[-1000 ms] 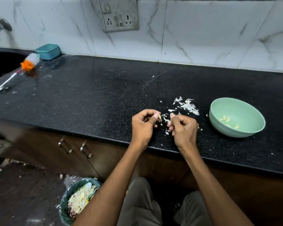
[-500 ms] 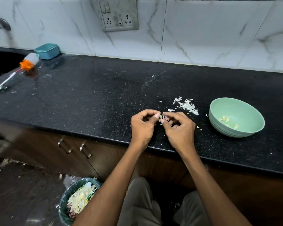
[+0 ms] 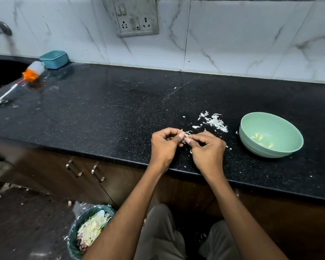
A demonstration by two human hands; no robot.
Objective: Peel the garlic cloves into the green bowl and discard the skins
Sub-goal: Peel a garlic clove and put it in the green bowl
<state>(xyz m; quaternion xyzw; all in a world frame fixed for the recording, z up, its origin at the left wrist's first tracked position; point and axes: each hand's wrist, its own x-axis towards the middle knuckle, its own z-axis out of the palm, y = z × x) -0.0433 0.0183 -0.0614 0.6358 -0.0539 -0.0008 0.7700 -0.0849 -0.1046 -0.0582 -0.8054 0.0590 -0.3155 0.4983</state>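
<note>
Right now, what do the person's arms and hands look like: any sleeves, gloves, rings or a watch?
Both forearms are bare up to the bottom edge of the picture, with no sleeves in view. The left hand and right hand wear no gloves, and no ring, watch or bracelet shows. The fingernails are short. Below, grey-beige trousers cover the legs.

Black counter point(image 3: 120, 117) — green bowl point(image 3: 251, 145), skins point(image 3: 214, 121), brush point(image 3: 29, 75), teal box point(image 3: 53, 60).

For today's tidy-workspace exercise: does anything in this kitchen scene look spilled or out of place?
Yes. White papery garlic skins lie scattered on the black speckled countertop beside the pale green bowl, not in the floor bin.
</note>
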